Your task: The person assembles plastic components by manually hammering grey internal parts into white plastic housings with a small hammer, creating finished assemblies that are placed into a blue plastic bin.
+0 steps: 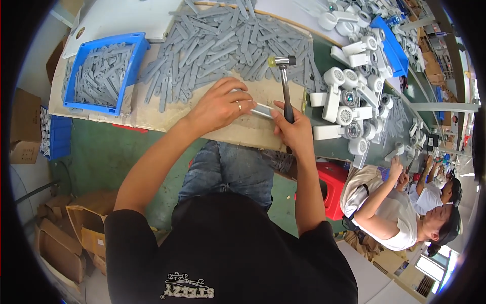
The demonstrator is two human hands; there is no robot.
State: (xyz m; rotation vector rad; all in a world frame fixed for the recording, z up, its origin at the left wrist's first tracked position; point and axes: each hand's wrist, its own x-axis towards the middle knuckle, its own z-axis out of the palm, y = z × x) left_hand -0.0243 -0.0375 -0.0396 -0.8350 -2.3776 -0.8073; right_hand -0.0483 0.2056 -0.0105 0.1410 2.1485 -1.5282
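Observation:
A mallet (pixel 285 83) with a dark handle and a small head, yellow-green at one end and black at the other, stands head-up in my right hand (pixel 297 133). My left hand (pixel 218 107), a ring on one finger, is closed on one end of a narrow grey-and-white strip (pixel 262 110). The strip's other end reaches my right thumb, so both hands seem to touch it. Beyond them, a heap of flat grey strips (pixel 212 48) with rounded, holed ends spreads over the cardboard-covered table (pixel 243 133).
To the left, a blue crate (pixel 119 101) holds more grey strips. White fan-like units (pixel 344 101) crowd the bench on the right, near a blue tray (pixel 392 48). A co-worker (pixel 390 218) sits at the right beside a red stool (pixel 331 190). Cardboard boxes (pixel 91 218) lie at lower left.

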